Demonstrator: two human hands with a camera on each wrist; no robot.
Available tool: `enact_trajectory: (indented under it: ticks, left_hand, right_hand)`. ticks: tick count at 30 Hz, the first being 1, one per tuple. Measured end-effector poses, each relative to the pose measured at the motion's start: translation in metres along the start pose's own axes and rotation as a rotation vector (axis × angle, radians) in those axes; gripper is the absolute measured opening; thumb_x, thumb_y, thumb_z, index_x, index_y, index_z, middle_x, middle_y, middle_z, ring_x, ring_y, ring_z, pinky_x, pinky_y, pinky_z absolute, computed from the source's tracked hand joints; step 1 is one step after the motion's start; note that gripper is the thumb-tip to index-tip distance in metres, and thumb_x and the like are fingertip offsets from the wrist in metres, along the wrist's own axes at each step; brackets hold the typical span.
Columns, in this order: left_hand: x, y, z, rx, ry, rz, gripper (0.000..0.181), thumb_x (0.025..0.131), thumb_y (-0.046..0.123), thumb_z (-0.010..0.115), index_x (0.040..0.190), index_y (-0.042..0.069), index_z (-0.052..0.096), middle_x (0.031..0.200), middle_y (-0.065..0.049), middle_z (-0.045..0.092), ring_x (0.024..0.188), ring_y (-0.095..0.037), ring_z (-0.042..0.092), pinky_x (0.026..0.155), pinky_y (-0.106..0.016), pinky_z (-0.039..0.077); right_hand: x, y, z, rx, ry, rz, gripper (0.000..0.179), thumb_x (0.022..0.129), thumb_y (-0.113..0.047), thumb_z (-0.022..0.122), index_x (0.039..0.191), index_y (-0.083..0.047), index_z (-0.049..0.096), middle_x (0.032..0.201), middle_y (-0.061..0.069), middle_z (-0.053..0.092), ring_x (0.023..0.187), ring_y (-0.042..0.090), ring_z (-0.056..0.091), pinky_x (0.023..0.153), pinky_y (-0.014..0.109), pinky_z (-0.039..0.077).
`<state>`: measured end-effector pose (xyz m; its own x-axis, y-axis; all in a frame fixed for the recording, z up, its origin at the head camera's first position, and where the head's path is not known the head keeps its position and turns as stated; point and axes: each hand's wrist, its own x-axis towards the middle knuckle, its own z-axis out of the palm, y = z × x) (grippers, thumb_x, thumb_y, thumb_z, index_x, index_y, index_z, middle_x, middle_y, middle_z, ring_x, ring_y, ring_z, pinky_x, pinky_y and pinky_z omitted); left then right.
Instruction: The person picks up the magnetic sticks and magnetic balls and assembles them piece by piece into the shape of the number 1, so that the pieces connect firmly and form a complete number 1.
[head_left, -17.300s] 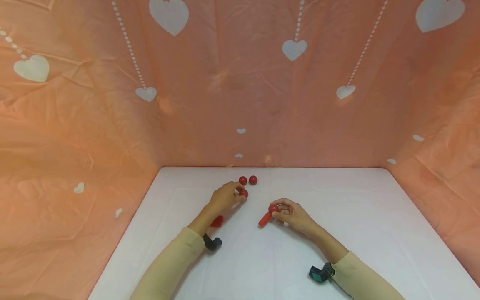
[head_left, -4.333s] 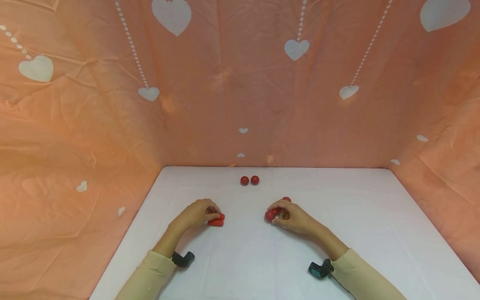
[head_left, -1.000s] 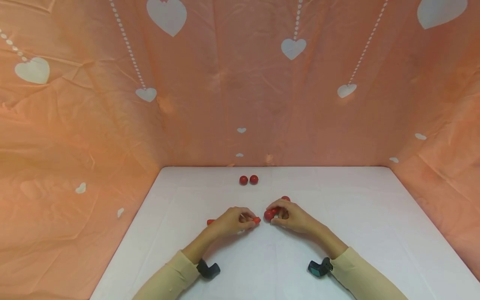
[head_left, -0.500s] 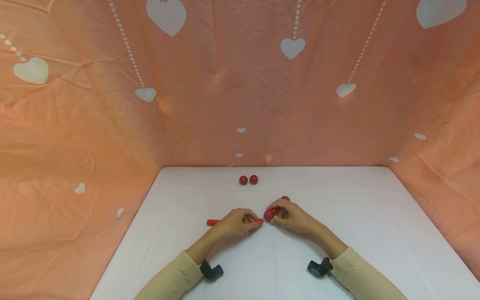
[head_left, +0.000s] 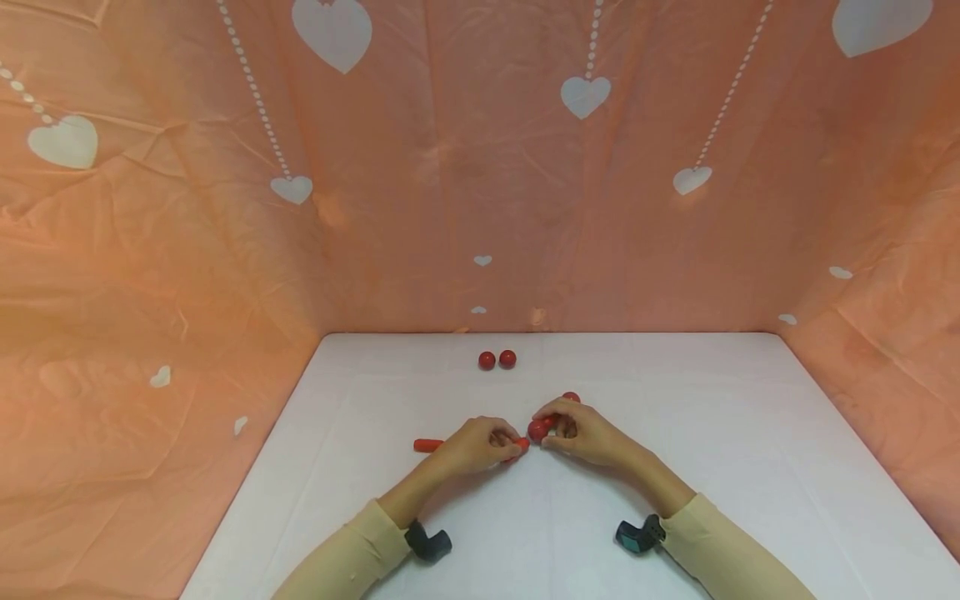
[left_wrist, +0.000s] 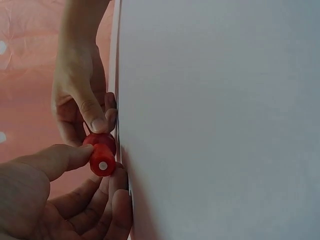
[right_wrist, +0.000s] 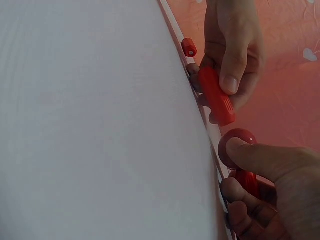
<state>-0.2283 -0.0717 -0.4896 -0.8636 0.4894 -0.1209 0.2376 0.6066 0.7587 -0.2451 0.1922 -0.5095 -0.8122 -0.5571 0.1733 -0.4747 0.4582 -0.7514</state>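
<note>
My left hand (head_left: 480, 444) pinches a short red rod (right_wrist: 216, 97) between thumb and fingers. A small pale disc shows in the rod's end in the left wrist view. The rod's other end points at a glossy red ball (head_left: 537, 430), close beside it in the head view. My right hand (head_left: 588, 433) grips that ball, thumb on top, together with a second red rod (right_wrist: 246, 184) that joins it. Another red ball (head_left: 572, 397) shows past the right knuckles, in line with this rod; the stretch between is hidden by the hand.
A loose red rod (head_left: 427, 446) lies on the white table (head_left: 675, 392) behind the left wrist. Two red balls (head_left: 487, 360) (head_left: 507, 359) sit side by side near the back edge. Orange cloth (head_left: 510, 208) with pale hearts hangs around the table.
Earlier my left hand held a ball, then reached to two rods at the left. It has since carried one rod rightward to the right hand's ball. The right hand has stayed nearly still lately.
</note>
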Motion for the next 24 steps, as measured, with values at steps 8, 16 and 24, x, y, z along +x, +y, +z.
enact_trajectory:
  ticks: [8,16,24]
  left_hand:
    - [0.0014,0.0025,0.0013,-0.003,0.012,-0.004,0.018,0.1,0.024,0.079,0.113,0.011,0.078,0.086,0.007,0.069,0.082,-0.014,0.061,0.077,-0.028,0.053]
    - [0.0038,0.0039,0.0026,-0.005,0.016,-0.012,0.018,0.101,0.024,0.077,0.113,0.01,0.078,0.088,0.006,0.069,0.084,-0.014,0.061,0.078,-0.03,0.053]
    - [0.0024,0.0064,0.0011,-0.021,0.003,-0.025,0.019,0.101,0.024,0.077,0.114,0.01,0.077,0.088,0.004,0.069,0.077,-0.013,0.061,0.068,-0.025,0.054]
  right_hand:
    - [-0.0003,-0.0005,-0.0002,-0.002,-0.001,-0.01,0.037,0.094,-0.011,0.084,0.128,-0.014,0.071,0.117,0.002,0.068,0.086,0.012,0.059,0.076,0.025,0.053]
    - [-0.0002,0.0003,0.0003,-0.007,0.0,0.003,0.037,0.094,-0.012,0.084,0.128,-0.015,0.071,0.117,0.0,0.068,0.086,0.011,0.059,0.076,0.025,0.053]
    - [-0.0001,0.0028,0.0011,0.009,0.001,0.006,0.036,0.094,-0.013,0.085,0.127,-0.017,0.072,0.116,-0.001,0.068,0.087,0.011,0.059,0.076,0.025,0.053]
